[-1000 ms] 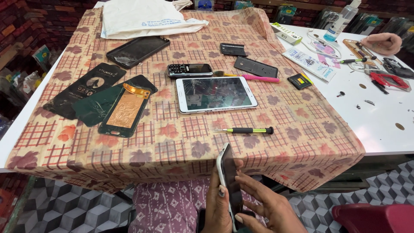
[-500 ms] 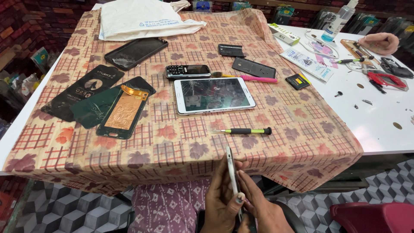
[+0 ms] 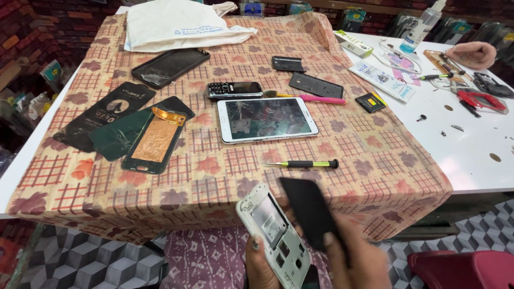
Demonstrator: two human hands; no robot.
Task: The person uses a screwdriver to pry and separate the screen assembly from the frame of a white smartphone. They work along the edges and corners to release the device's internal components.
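A head-worn camera looks down on a bench partly draped in a beige checked cloth with leaf prints. At the bottom edge, below the front of the bench, the person's left hand holds a white smartphone body with its back removed, the exposed inner side with its metal plates facing up; the fingers wrap around its lower end, one fingertip with dark polish pressed on the left edge. Just to the right, the right hand pinches a flat black rectangular back cover, fingers closed along its lower part. The cover is tilted, its near edge touching or almost touching the phone body; the exact contact cannot be told.

On the cloth above the hands lies a small screwdriver with a black and green handle. Beyond it rests a white tablet with a cracked dark screen, and behind that a small black keypad phone beside a pink-handled brush. To the left lie several dark phone back panels, one showing a copper-coloured sheet. A white cloth bag sits at the far edge. Another person's hand rests at the far right among red-handled pliers.
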